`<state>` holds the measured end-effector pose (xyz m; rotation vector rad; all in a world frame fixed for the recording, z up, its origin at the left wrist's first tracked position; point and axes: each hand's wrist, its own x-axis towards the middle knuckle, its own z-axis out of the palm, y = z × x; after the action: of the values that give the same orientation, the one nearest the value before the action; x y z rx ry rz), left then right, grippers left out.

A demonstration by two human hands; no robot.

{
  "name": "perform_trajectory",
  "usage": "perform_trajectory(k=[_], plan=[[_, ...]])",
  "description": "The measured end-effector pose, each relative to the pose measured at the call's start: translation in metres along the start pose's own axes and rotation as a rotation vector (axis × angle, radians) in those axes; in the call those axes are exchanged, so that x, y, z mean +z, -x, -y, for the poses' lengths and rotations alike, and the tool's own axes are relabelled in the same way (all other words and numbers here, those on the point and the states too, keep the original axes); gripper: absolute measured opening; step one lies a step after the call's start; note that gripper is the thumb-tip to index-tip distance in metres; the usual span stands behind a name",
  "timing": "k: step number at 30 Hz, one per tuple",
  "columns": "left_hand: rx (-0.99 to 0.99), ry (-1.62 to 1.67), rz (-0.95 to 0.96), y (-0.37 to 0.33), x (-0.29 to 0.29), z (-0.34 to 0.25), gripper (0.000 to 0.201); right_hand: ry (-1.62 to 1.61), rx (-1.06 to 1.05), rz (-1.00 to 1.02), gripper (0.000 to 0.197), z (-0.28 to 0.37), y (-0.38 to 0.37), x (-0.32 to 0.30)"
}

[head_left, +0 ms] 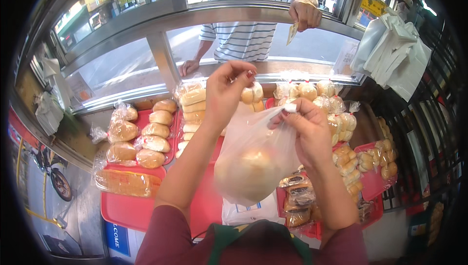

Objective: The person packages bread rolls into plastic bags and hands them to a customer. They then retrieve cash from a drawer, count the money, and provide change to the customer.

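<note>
R hand pinching top of plastic bag w/ bread inside, hung above red tray, prob. so weight pulls it taut; L hand nr, fingers curled, grip unclear

Maroon short-sleeved top, bottom of frame; dark green apron straps, bottom centre, small yellowish mark.

Bright daylight pours through the window, washing out the street; wrappers glint, edges curve (corners black).
</note>
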<state>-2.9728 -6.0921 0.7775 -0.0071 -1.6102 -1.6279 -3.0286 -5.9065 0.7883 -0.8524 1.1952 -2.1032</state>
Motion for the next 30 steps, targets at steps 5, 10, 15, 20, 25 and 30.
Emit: perform_trajectory(k=[5,10,15,20,25,30], plan=[[0.071,-0.139,-0.070,-0.063,0.039,0.052,0.049,0.365,0.105,0.172,0.005,0.041,-0.037,-0.008],[0.197,-0.371,-0.273,-0.124,0.067,0.082,0.040,0.937,-0.171,0.131,0.014,0.055,-0.086,-0.028],[0.152,-0.380,-0.312,-0.128,0.045,0.098,0.016,1.217,-0.440,-0.002,0.017,0.081,-0.129,-0.036],[-0.034,-0.512,-0.295,-0.059,0.006,0.128,0.015,1.245,-0.419,-0.152,0.016,0.106,-0.171,-0.048],[-0.198,-0.314,-0.364,0.021,-0.047,0.133,0.012,1.476,-0.593,-0.358,0.008,0.109,-0.199,-0.034],[-0.186,-0.043,-0.501,0.088,-0.078,0.098,0.009,1.532,-0.691,-0.500,0.013,0.083,-0.217,-0.018]])
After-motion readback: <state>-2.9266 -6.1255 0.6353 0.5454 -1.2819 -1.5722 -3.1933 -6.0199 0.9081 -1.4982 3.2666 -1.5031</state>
